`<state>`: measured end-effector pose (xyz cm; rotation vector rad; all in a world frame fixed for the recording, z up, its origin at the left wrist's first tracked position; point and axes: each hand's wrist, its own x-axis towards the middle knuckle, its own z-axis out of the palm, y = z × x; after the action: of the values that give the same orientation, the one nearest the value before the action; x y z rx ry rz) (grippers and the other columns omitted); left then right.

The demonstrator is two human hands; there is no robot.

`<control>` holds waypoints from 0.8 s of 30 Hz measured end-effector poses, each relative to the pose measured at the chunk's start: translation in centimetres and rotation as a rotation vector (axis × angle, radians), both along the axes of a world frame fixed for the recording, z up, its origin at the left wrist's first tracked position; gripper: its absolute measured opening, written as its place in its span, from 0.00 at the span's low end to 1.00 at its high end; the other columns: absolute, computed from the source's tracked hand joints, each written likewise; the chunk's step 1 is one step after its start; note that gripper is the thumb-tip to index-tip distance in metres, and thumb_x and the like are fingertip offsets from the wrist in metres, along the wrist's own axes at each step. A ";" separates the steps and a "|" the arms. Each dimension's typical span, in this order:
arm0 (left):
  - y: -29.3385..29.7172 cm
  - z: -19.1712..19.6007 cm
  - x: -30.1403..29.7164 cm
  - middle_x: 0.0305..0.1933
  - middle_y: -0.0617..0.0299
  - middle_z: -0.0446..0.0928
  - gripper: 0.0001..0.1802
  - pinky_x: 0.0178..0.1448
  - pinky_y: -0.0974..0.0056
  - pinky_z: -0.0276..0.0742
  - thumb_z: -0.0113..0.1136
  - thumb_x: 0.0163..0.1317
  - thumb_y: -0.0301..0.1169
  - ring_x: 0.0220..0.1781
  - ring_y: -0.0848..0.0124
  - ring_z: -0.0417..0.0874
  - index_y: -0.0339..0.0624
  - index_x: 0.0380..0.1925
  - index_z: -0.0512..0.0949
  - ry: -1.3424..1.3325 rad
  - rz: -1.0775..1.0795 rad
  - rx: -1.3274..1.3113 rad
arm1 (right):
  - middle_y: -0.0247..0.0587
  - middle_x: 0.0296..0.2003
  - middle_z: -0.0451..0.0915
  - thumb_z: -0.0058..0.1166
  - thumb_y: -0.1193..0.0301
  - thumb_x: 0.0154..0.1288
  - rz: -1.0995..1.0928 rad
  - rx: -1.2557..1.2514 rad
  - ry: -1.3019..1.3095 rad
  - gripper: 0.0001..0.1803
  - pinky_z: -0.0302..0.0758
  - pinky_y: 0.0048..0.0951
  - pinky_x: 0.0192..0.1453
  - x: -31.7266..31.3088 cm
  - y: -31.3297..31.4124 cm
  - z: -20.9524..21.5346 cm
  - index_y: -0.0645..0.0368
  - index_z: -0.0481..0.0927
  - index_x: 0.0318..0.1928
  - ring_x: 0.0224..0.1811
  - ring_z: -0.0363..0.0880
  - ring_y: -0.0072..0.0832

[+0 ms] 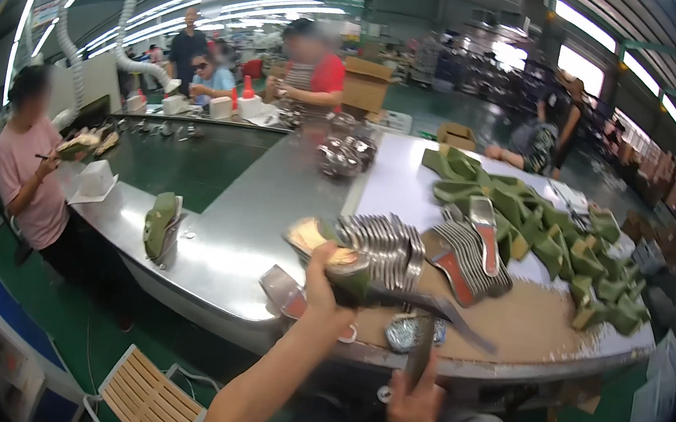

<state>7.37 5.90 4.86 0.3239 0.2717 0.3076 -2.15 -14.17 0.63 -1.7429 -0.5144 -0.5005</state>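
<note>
My left hand (321, 281) is closed around a green shoe piece (348, 278) with a cream-yellow face, raised over the near table edge. A hammer-like tool (422, 352) stands up from my right hand (415, 406), which grips its flat grey handle. Its long dark head (460, 319) is blurred and lies close to the shoe piece. Beyond my hands are a row of silvery curved plates (384, 246) and a stack of sole-shaped pieces (466, 265) with reddish-brown faces. A single sole-shaped piece (284, 290) lies left of my left hand. A crumpled silvery bundle (403, 334) sits by the tool.
Many green shoe pieces (555, 229) are heaped at the right. Another green shoe piece (157, 227) stands on the metal tabletop (241, 241). A slatted chair (151, 395) is at lower left. A person in pink (31, 165) works at the left; others are across the table.
</note>
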 end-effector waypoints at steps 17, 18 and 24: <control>1.5 -1.6 -1.6 0.34 0.63 0.77 0.20 0.27 0.57 0.77 0.56 0.58 0.44 0.29 0.67 0.80 0.44 0.45 0.73 -0.029 0.021 0.291 | 0.39 0.20 0.74 0.50 0.73 0.66 0.040 -0.073 0.281 0.07 0.70 0.29 0.24 0.7 0.5 -1.4 0.65 0.72 0.39 0.18 0.73 0.26; 2.3 -2.8 -1.5 0.36 0.62 0.78 0.20 0.24 0.57 0.77 0.55 0.59 0.43 0.30 0.66 0.81 0.42 0.46 0.73 -0.071 -0.006 0.291 | 0.33 0.17 0.71 0.48 0.72 0.68 -0.044 -0.173 0.020 0.07 0.67 0.24 0.21 1.5 -0.1 -1.9 0.64 0.72 0.40 0.16 0.70 0.19; 4.7 -4.2 -2.0 0.44 0.52 0.77 0.23 0.37 0.56 0.81 0.53 0.59 0.37 0.40 0.62 0.82 0.35 0.52 0.70 -0.097 0.136 0.462 | 0.36 0.19 0.72 0.49 0.68 0.70 0.255 -0.038 0.333 0.15 0.68 0.26 0.25 2.1 -0.4 2.7 0.65 0.69 0.51 0.19 0.70 0.21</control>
<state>5.32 10.57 0.68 0.7453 0.1242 0.5203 -0.02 -14.55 3.33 -1.7220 -0.4996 -0.0182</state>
